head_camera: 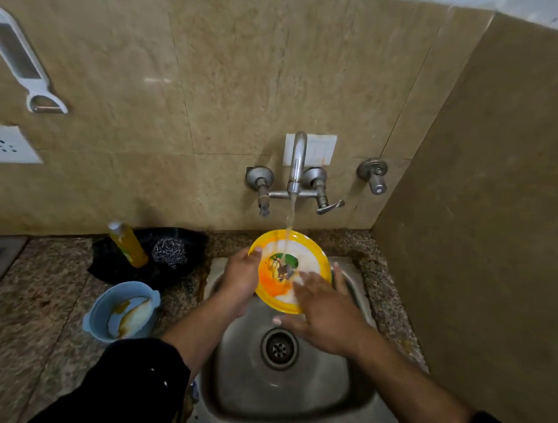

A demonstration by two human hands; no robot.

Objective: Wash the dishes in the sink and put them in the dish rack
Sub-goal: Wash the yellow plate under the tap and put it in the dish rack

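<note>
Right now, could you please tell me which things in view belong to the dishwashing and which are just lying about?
Job: yellow plate, running tap, sink, dirty blue bowl, soap bottle, steel scrubber.
Lying about: white peeler, wall socket, spare valve.

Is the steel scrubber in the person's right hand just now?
No, the steel scrubber lies on the black cloth left of the sink, while the right hand rests open on the plate.

The speckled granite counter [37,294] carries a steel sink [325,394] set into it, a soiled blue tub [102,305] just left of the sink, and behind the tub a crumpled black cloth [111,266] against the wall.
</note>
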